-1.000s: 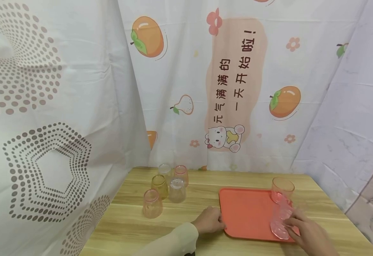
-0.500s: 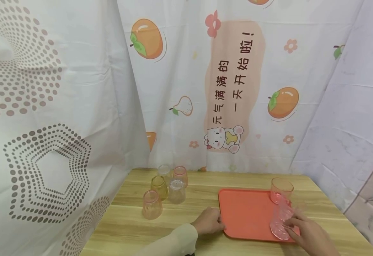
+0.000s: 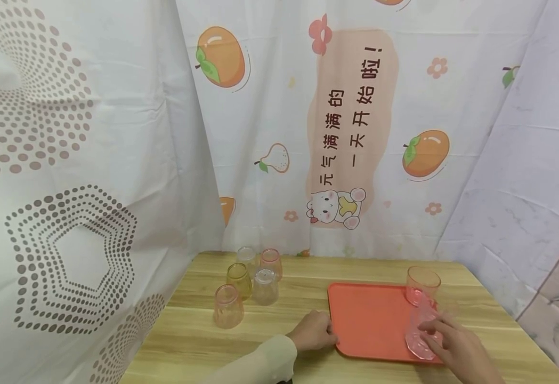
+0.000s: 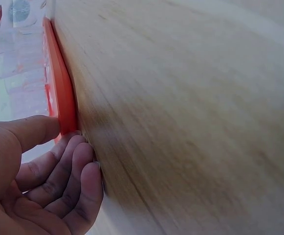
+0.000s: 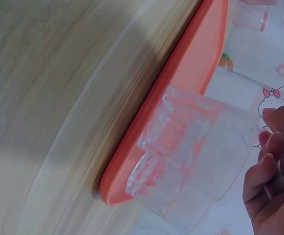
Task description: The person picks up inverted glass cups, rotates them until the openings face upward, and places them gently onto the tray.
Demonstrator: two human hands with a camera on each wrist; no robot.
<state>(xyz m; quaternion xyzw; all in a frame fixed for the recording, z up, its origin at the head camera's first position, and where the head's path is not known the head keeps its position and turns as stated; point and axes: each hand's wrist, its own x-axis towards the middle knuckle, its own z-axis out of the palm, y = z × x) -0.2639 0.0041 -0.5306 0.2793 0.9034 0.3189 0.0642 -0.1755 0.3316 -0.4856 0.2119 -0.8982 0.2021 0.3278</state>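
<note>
Two clear cups, at least, upright on tray at its right end, close together. On right hand: fingertips parted just beside rim of front cup, apparently nothing held, can't tell contact. On left hand: pinch at tray's near-left edge. Probably light, stiff, smooth, slippery if damp; maybe brittle, material unclear. Best hold: around faceted lower wall, not thin rim; avoid clinking cups together.
</note>
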